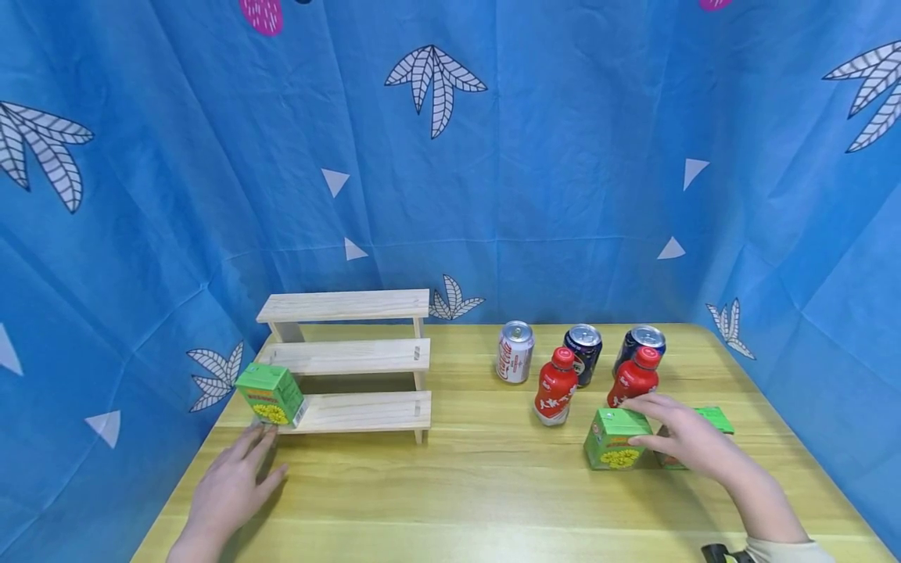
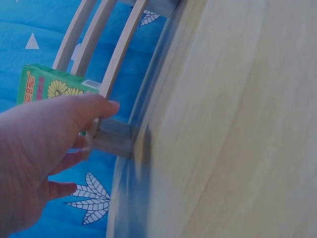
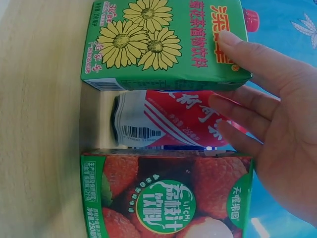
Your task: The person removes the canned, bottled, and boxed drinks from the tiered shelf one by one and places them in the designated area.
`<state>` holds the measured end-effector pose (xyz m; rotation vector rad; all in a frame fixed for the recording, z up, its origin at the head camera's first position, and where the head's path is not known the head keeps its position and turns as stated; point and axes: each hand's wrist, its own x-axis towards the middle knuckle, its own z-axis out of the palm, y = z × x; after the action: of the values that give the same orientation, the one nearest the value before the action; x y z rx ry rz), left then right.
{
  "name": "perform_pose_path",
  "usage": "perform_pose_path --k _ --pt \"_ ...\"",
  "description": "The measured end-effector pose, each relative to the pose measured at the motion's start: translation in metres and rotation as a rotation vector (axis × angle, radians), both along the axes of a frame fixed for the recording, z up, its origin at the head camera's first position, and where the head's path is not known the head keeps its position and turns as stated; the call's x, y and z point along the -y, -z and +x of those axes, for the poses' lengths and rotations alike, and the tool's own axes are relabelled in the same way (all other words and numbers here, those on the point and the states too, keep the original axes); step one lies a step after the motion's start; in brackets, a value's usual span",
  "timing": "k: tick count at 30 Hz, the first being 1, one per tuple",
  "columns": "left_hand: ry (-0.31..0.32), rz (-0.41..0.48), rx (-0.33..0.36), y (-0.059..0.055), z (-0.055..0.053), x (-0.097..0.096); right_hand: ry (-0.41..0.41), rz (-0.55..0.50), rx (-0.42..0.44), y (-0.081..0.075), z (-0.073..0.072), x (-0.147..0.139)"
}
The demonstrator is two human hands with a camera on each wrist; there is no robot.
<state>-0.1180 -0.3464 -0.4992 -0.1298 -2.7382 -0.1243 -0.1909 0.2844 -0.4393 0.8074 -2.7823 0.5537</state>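
In the head view my right hand (image 1: 686, 438) is at a green chrysanthemum tea carton (image 1: 618, 442) standing on the table. Its thumb lies on the carton's front and the index finger goes behind, as the right wrist view shows. Right beside that carton is a green litchi juice carton (image 3: 168, 198), partly hidden by the hand in the head view. My left hand (image 1: 228, 489), fingers extended, reaches the left front corner of a wooden three-step rack (image 1: 362, 412). Another chrysanthemum tea carton (image 1: 271, 393) stands on the left end of the lowest step, just above those fingertips.
Behind the right-hand cartons stand two red bottles, one nearer the middle (image 1: 556, 387) and one farther right (image 1: 636, 377). A white Coca-Cola can (image 1: 515, 352) and two dark cans (image 1: 583, 353) are farther back. Blue patterned cloth (image 1: 528, 172) encloses the wooden table (image 1: 422, 500).
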Motion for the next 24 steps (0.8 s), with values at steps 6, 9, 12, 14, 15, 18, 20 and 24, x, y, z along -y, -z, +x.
perform_pose_path --k 6,9,12,14,15,18,20,24 --pt "-0.014 0.011 0.023 0.000 0.000 0.000 0.000 -0.003 0.031 0.000 -0.001 0.002" --pt "-0.015 0.016 0.031 0.000 0.000 0.000 0.003 -0.014 0.036 0.000 -0.001 0.003" --pt "-0.012 0.018 0.036 0.000 0.001 0.000 0.008 -0.018 0.047 0.000 -0.001 0.003" --pt "-0.011 0.017 0.039 0.000 0.001 0.000 0.010 -0.012 0.054 0.000 0.000 0.003" --pt "-0.011 0.015 0.038 0.000 0.001 0.000 0.010 -0.012 0.058 -0.001 0.000 0.003" --pt "-0.009 0.012 0.035 0.000 0.000 0.000 0.026 -0.011 0.072 -0.003 0.000 0.005" --pt "-0.008 0.011 0.030 0.000 0.000 0.000 0.035 -0.018 0.087 -0.006 0.001 0.006" --pt "-0.003 0.010 0.020 0.001 -0.001 0.001 0.031 -0.028 0.064 -0.011 0.003 0.012"
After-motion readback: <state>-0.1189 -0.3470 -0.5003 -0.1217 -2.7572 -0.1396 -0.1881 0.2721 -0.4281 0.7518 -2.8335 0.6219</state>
